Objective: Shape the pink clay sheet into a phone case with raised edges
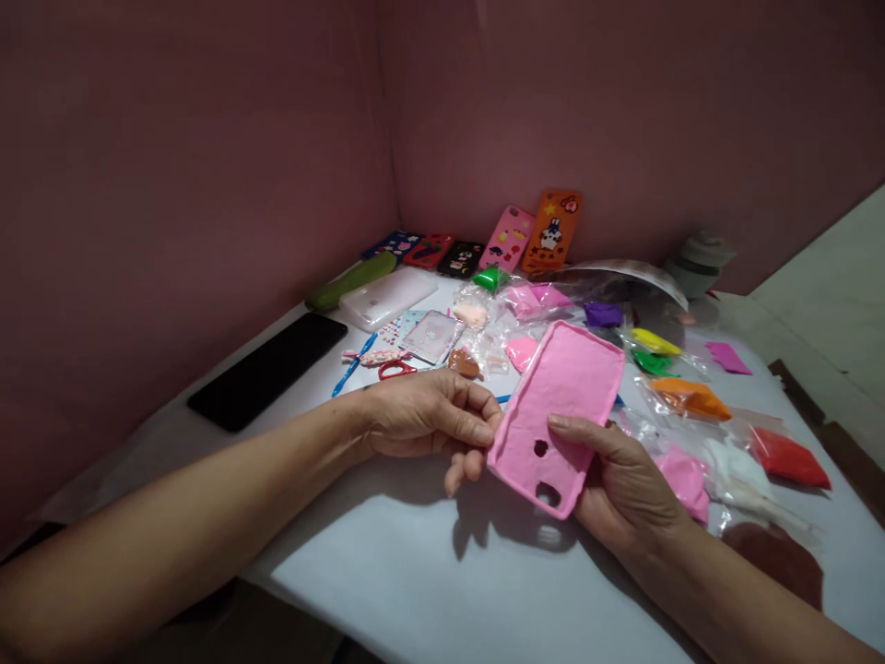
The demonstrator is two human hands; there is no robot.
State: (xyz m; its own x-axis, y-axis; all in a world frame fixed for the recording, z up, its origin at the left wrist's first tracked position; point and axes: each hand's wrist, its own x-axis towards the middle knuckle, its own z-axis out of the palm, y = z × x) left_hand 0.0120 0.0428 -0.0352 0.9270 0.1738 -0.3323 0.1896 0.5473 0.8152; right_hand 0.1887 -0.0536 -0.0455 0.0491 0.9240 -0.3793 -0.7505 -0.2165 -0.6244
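Observation:
A pink phone case (563,392) is up off the table, its clay-like lining facing me, with a round hole and a larger camera cutout near its lower end. My right hand (622,480) grips it from the right, thumb on the inner face and fingers hidden behind. My left hand (432,415) is closed at the case's lower left edge, thumb and forefinger pinching the rim, the other fingers curled below. Beyond the case lie a pink clay lump (522,352) and a brown clay lump (464,362).
Bags of coloured clay, among them orange (691,398) and red (789,458), spread along the right. Left are a black phone (268,371), a clear case (388,297), red scissors (395,370) and a blue tool (354,364). Decorated cases (553,231) lean on the wall.

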